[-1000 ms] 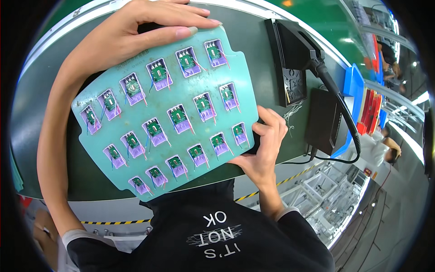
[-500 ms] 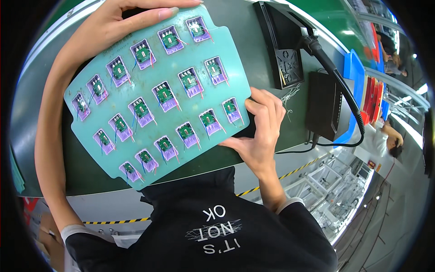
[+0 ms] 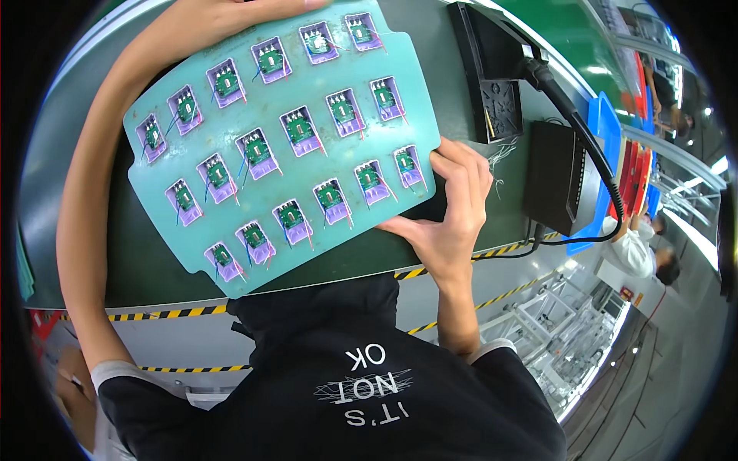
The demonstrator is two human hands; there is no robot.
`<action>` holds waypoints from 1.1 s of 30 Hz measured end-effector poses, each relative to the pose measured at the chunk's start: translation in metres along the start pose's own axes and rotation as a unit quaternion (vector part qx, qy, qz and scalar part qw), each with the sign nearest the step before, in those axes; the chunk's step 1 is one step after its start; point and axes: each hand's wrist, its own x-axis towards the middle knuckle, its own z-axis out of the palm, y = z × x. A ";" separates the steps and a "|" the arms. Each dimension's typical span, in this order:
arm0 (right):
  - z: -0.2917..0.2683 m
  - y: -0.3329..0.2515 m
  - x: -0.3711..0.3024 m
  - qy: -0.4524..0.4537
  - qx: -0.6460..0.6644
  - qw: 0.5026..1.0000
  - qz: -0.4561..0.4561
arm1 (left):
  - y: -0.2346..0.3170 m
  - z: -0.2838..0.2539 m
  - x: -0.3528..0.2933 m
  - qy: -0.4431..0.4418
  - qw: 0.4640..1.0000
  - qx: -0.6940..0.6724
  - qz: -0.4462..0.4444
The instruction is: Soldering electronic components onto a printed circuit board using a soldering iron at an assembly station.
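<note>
A teal tray [image 3: 323, 154] with notched corners is tilted over the bench between my two hands. Rows of small purple housings sit in its cut-outs, each with a green circuit board [image 3: 298, 128] and thin red and blue wires. My left hand [image 3: 219, 23] reaches round the far left side and grips the far edge; its fingertips are partly cut off by the frame. At the near right corner, my right hand [image 3: 453, 207] pinches the edge, thumb along the near side and fingers at the right side.
Right of the tray stands a black holder [image 3: 492, 84] with a thick black cable [image 3: 588, 142]. Loose pale wires [image 3: 501, 157] lie beside it. Farther right are a black box [image 3: 552, 177] and a blue bin [image 3: 603, 123]. Another person [image 3: 642, 250] is at far right. The bench's near edge [image 3: 346, 270] runs before me.
The tray has shifted away from me and to the right, turning slightly. Both hands have moved along with it, keeping their grip.
</note>
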 end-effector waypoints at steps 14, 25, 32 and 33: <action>-0.001 -0.001 0.000 0.008 -0.003 1.000 -0.014 | -0.003 0.000 -0.001 -0.013 0.998 -0.009 0.062; -0.001 -0.006 -0.003 0.002 0.000 1.000 0.008 | -0.010 0.001 -0.006 -0.007 0.998 -0.017 0.063; -0.002 -0.007 -0.006 0.003 -0.002 1.000 0.008 | -0.011 0.000 -0.007 -0.003 0.996 -0.004 0.085; 0.000 -0.008 -0.006 -0.001 0.001 1.000 0.013 | -0.011 -0.001 -0.010 -0.010 0.997 -0.012 0.078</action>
